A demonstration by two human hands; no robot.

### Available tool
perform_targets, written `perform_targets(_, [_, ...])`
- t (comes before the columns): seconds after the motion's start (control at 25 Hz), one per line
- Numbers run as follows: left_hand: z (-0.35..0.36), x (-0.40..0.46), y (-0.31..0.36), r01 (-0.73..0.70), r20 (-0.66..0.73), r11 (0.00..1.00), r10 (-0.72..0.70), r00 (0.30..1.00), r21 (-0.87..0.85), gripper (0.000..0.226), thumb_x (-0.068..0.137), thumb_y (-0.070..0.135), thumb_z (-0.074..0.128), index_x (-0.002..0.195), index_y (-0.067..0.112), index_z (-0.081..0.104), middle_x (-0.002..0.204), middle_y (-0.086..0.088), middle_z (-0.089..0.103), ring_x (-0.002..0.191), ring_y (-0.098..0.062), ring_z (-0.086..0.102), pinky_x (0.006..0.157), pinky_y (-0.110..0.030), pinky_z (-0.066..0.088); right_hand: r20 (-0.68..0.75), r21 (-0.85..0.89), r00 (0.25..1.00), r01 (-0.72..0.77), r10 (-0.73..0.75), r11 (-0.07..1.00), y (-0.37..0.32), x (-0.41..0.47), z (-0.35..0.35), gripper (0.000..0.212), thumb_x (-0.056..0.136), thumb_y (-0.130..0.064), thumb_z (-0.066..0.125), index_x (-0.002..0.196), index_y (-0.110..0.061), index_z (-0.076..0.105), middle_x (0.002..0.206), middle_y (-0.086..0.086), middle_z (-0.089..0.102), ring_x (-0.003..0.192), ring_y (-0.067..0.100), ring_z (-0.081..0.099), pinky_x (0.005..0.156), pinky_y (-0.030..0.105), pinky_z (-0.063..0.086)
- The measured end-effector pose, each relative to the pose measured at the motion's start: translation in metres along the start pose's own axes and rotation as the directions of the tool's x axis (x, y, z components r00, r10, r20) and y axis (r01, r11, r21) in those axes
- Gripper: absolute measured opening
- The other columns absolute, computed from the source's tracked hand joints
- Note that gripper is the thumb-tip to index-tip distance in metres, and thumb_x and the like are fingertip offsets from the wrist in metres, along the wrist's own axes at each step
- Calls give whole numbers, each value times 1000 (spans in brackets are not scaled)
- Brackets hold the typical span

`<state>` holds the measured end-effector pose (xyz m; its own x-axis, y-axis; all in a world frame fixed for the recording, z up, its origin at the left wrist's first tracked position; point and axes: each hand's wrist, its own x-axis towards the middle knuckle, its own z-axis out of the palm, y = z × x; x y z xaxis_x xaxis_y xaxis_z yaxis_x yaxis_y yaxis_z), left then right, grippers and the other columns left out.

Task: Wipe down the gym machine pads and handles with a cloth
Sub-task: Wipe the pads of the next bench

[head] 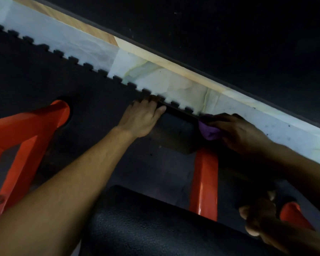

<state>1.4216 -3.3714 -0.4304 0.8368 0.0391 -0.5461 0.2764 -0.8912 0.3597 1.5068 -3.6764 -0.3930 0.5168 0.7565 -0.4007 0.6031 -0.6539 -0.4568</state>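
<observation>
Near the middle of the frame we see a small black pad point(175, 133), blocky and matte, its long axis running from upper left to lower right, on top of an orange-red glossy steel post point(204, 182). Our left hand point(143, 120) reaches in from the lower left on a long straight forearm, fingers curled over the pad's far upper-left edge, thumb along its top. Our right hand point(236, 132) comes from the right, fingers bunched around a crumpled purple cloth point(209, 131) that presses on the pad's right end. At bottom centre lies a larger black pad point(142, 228) with a pebbled, leather-like grain. More orange-red frame tubing point(26, 133) angles across the left. Dark rubber floor mat point(44, 74) with a toothed interlocking edge meets pale marbled tile point(174, 84) diagonally. Bare toes point(255, 217) show at lower right.
</observation>
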Motion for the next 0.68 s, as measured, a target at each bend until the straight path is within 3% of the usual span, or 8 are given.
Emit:
perform_targets(0.16, [0, 23, 0, 109, 19, 972, -107, 994, -208, 50, 111, 46, 29, 91, 13, 61, 105, -15, 63, 104, -35, 61, 79, -36, 38, -178, -62, 984, 7, -18, 998, -32, 25, 12, 60, 88, -35, 66, 145, -25, 51, 143, 11, 48, 115, 34, 53, 88, 45, 52])
perform_targets(0.24, [4, 27, -2, 146, 18, 962, -146, 989, -230, 44, 111, 40, 32, 93, 11, 60, 115, -21, 65, 107, -39, 61, 78, -36, 38, -173, -199, 961, 179, -215, 964, -66, 42, 39, 56, 88, -42, 58, 142, -27, 54, 144, 13, 49, 111, 37, 53, 88, 49, 49])
perform_targets(0.36, [4, 33, 1, 194, 13, 956, -196, 981, -222, 42, 110, 32, 34, 105, 3, 65, 124, -24, 64, 110, -42, 61, 83, -39, 43, 87, -380, 848, 514, -524, 769, -58, 47, 50, 47, 88, -40, 54, 134, -32, 60, 149, 9, 50, 114, 39, 50, 89, 48, 44])
perform_targets(0.44, [2, 41, 2, 226, 75, 954, -215, 974, -196, 42, 109, 28, 31, 121, 4, 63, 138, -24, 58, 121, -41, 56, 92, -40, 42, 101, -363, 811, 570, -577, 737, -30, 56, 33, 48, 92, -37, 50, 138, -32, 60, 150, 8, 49, 117, 37, 49, 88, 45, 44])
perform_targets(0.48, [1, 46, 4, 244, 92, 947, -229, 969, -209, 45, 110, 29, 29, 132, 6, 59, 146, -23, 52, 129, -40, 51, 100, -41, 41, 61, -334, 878, 466, -475, 819, -18, 59, 23, 46, 95, -35, 49, 140, -31, 58, 149, 6, 48, 117, 34, 50, 86, 41, 44])
perform_targets(0.56, [1, 52, 9, 292, 111, 926, -272, 956, -241, 50, 111, 33, 25, 146, 8, 51, 156, -22, 43, 139, -39, 43, 110, -41, 35, -6, -202, 999, 51, -54, 978, -3, 66, 20, 36, 101, -37, 48, 135, -27, 57, 138, 4, 51, 118, 29, 55, 85, 33, 42])
perform_targets(0.64, [1, 50, 8, 285, 74, 930, -276, 958, -233, 52, 111, 35, 24, 148, 8, 49, 157, -21, 41, 140, -39, 41, 112, -40, 33, -27, -89, 978, -207, 205, 974, -17, 66, 22, 34, 102, -40, 49, 130, -23, 56, 129, 5, 54, 114, 29, 57, 85, 33, 43])
perform_targets(0.68, [3, 49, 6, 289, 71, 933, -280, 957, -213, 52, 111, 36, 24, 147, 8, 50, 156, -21, 42, 139, -39, 42, 112, -41, 34, -52, -72, 981, -191, 188, 979, -30, 63, 23, 38, 98, -41, 52, 131, -23, 56, 130, 5, 53, 112, 30, 56, 85, 37, 47])
